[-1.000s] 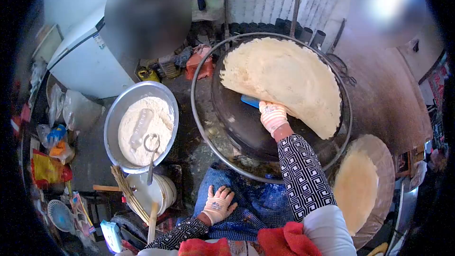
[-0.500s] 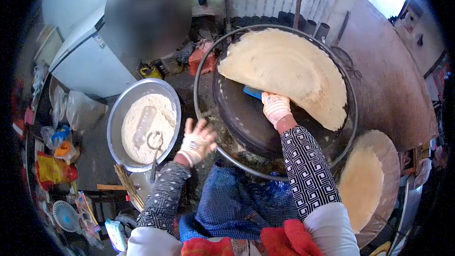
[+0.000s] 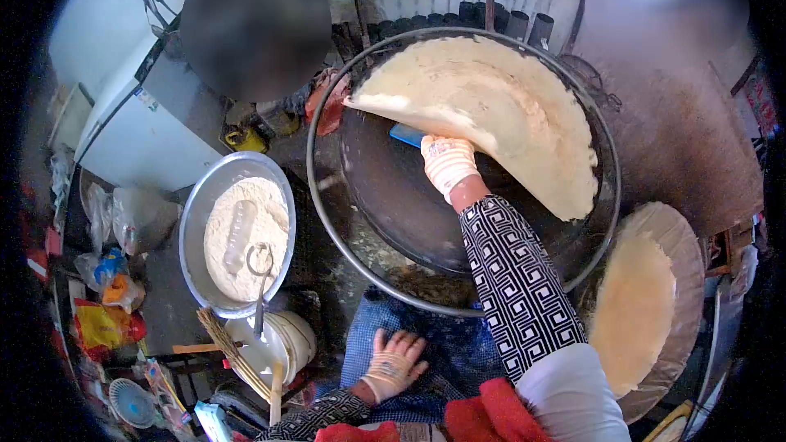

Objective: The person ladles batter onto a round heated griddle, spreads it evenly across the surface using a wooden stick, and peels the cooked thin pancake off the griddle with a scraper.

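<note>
A large thin pancake (image 3: 499, 102) covers the far part of a round black griddle (image 3: 385, 205), its near edge lifted and folded over. My right hand (image 3: 450, 165), in a striped glove, grips a blue scraper (image 3: 405, 134) beside that folded edge; the hand covers part of the tool. My left hand (image 3: 395, 367) wears a similar glove with bare fingertips. Its fingers are spread and hold nothing, over the blue checked cloth (image 3: 446, 360) on my lap. A metal hoop (image 3: 318, 188) runs around the griddle.
On the left stands a metal basin (image 3: 190, 237) of pale batter or dough, with a hooked tool (image 3: 259, 303) across its rim. A white bucket (image 3: 299, 340) is below it. Another pancake (image 3: 634, 311) lies on a round covered surface (image 3: 684, 303) at right.
My left hand has come down from beside the hoop to my lap. The right hand and scraper have shifted left along the pancake, whose near edge is now more folded. The view has shifted slightly.
</note>
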Motion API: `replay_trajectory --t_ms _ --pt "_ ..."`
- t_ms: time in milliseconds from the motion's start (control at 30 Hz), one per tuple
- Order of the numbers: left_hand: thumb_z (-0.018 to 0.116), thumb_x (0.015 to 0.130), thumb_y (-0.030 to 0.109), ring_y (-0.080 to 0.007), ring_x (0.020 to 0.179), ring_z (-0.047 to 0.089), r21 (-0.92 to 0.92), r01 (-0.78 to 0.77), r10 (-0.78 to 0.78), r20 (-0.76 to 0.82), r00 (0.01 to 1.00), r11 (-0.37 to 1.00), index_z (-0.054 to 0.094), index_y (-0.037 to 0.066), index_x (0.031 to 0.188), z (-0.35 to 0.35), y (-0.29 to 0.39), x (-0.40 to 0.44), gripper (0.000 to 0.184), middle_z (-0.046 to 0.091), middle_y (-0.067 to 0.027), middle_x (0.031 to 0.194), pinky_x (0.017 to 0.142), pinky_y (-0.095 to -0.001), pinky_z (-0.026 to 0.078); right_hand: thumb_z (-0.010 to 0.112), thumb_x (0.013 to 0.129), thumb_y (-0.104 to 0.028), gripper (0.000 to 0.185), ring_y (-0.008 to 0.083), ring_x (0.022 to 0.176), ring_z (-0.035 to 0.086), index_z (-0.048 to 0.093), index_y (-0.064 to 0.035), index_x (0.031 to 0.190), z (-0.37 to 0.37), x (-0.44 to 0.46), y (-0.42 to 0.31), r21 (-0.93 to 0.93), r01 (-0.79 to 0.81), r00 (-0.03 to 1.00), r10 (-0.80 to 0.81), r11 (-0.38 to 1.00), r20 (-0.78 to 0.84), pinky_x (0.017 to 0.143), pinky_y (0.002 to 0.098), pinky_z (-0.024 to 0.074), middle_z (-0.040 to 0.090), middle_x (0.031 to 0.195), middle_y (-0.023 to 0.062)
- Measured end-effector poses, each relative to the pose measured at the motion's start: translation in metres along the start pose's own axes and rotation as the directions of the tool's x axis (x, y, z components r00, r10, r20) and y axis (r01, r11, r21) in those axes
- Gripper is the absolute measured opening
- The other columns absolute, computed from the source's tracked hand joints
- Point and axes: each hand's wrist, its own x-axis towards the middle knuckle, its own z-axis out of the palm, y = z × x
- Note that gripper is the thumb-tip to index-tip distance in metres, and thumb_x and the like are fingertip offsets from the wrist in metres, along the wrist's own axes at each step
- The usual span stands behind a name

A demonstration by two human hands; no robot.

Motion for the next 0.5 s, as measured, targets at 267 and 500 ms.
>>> replay_trajectory --t_ms 267,500 --pt "0.049 0.094 0.045 -0.0315 0.133 0.039 0.095 0.117 -0.115 -0.033 0.993 0.989 0.052 0.013 0.133 0.028 -0.005 -0.017 0.051 0.051 -0.0128 0.136 0.108 -0.0678 0.015 0.047 0.091 -0.016 0.034 0.0283 0.108 0.064 0.059 -0.0017 0.12 0.065 0.008 0.024 -0.382 -0.108 0.949 -0.019 0.918 -0.314 0.09 0.0446 0.0494 0.064 0.118 0.0208" --pt "0.05 0.094 0.043 -0.031 0.132 0.04 0.154 0.091 -0.091 -0.006 0.996 0.984 0.054 0.013 0.13 0.04 -0.003 -0.031 0.048 0.053 -0.0117 0.134 0.108 -0.0677 0.016 0.046 0.091 -0.015 0.032 0.0294 0.103 0.065 0.061 -0.0027 0.116 0.069 -0.006 0.051 -0.294 -0.082 0.977 0.02 0.952 -0.21 0.089 0.0446 0.0499 0.065 0.113 0.0199"
